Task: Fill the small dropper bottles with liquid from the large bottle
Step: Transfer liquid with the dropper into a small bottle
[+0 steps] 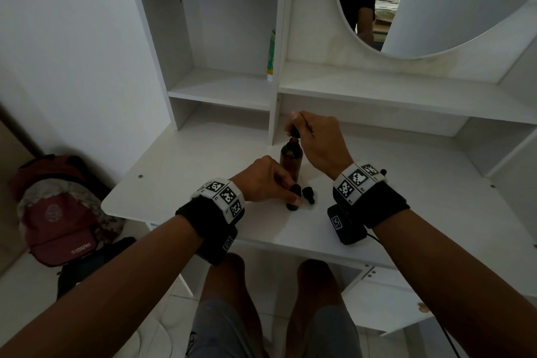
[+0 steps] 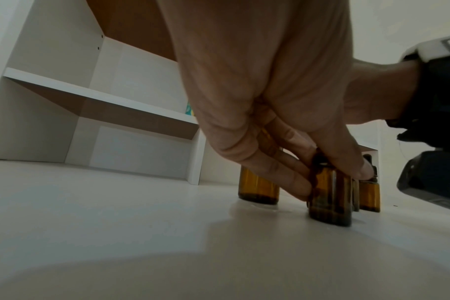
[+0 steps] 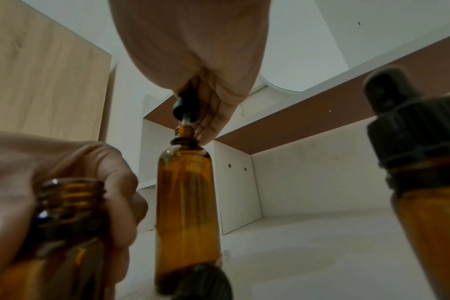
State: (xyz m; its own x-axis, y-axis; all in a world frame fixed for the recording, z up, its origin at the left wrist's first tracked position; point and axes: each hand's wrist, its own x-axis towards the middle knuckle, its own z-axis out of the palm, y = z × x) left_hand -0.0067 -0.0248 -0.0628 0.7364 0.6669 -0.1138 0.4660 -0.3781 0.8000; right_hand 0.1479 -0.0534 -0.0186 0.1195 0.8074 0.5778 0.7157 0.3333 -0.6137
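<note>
A: What does the right wrist view add that the head view lacks?

B: The open threaded neck of the small bottle [image 3: 69, 205] in the left hand [image 3: 51, 182], with no cap on it. It also shows the glass tube of the dropper [image 3: 184, 109] going down into the mouth of the large bottle [image 3: 186, 203], and a capped bottle [image 3: 424, 182] close at the right edge.

A: And the left wrist view?

B: Three amber bottles standing on the desk [image 2: 116, 203]: the small bottle [image 2: 330, 194] under the fingers, the large bottle [image 2: 258, 186] behind it, the capped bottle [image 2: 370, 194] just beside the small one.

A: Any writing?

B: White lettering on the red backpack [image 1: 55, 212], too blurred to read. The wristbands carry only black-and-white markers.

A: The hands?

B: The right hand [image 1: 319, 142] pinches the dropper bulb [image 1: 295, 132] right above the large bottle [image 1: 291, 158]. The left hand [image 1: 261, 180], nearer than the large bottle, grips the small bottle [image 1: 293, 197] with curled fingers, upright on the desk.
</note>
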